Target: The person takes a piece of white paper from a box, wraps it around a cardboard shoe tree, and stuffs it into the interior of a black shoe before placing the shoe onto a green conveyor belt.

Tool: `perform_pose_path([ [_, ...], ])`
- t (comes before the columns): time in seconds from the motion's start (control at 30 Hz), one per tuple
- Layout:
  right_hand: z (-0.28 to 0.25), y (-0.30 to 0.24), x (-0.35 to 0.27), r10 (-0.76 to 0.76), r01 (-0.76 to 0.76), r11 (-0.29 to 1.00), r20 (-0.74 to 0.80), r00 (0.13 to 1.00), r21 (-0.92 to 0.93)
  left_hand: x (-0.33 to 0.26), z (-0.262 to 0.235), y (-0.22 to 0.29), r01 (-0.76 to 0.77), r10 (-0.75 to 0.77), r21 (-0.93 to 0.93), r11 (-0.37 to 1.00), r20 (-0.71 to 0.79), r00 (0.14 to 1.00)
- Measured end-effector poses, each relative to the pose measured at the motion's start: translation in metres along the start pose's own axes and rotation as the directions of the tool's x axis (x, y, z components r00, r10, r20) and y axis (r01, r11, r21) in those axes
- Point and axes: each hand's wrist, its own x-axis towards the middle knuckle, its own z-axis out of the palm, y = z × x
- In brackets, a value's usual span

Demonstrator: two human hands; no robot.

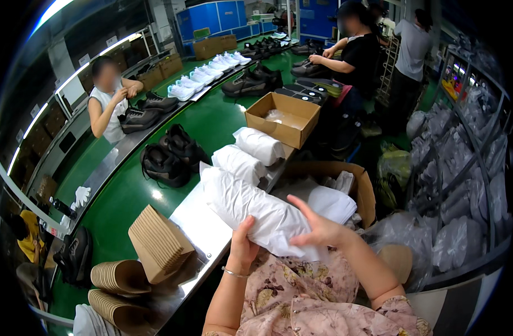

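Observation:
A long white paper-wrapped bundle point(251, 207) lies slantwise in front of me, its far end by the bench's metal edge. My left hand point(244, 246) grips its near side, thumb on top and fingers underneath. At the near right end, my right hand point(319, 227) is open with fingers spread, close against the paper; whether it touches is hard to tell. What the paper wraps is hidden. Just beyond sit two more white wrapped bundles point(238, 162) point(259, 144). A pair of dark shoes point(172, 155) stands on the green belt to their left.
An open cardboard box point(284, 120) stands beyond the bundles. White paper sheets point(329, 204) fill a carton at right. Stacked cardboard inserts point(158, 243) and curved brown forms point(119, 277) stand at left. Co-workers handle shoes along the green belt point(211, 120). A rack point(463, 162) holds plastic-bagged items.

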Motion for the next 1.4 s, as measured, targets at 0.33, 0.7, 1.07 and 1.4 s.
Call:
perform_pose_path([
  [0.33,0.045,0.034,0.016,-0.726,0.098,0.519,-0.378,0.574,-0.849,0.005,0.031,-0.015,-0.154,0.142,-0.107,0.982,-0.108,0.984],
  [0.7,0.05,0.027,0.015,-0.573,0.215,0.704,-0.362,0.735,-0.677,0.007,0.036,-0.011,-0.231,0.208,-0.077,0.97,-0.236,0.949],
  [1.07,0.085,0.033,0.029,-0.065,0.458,0.738,-0.624,0.779,0.495,0.011,0.034,-0.019,-0.16,0.179,-0.307,0.938,0.036,0.983],
  [1.4,0.067,0.023,0.034,-0.02,0.256,0.903,-0.561,0.828,0.345,0.007,0.032,-0.01,-0.199,0.215,-0.165,0.966,0.086,0.973],
])
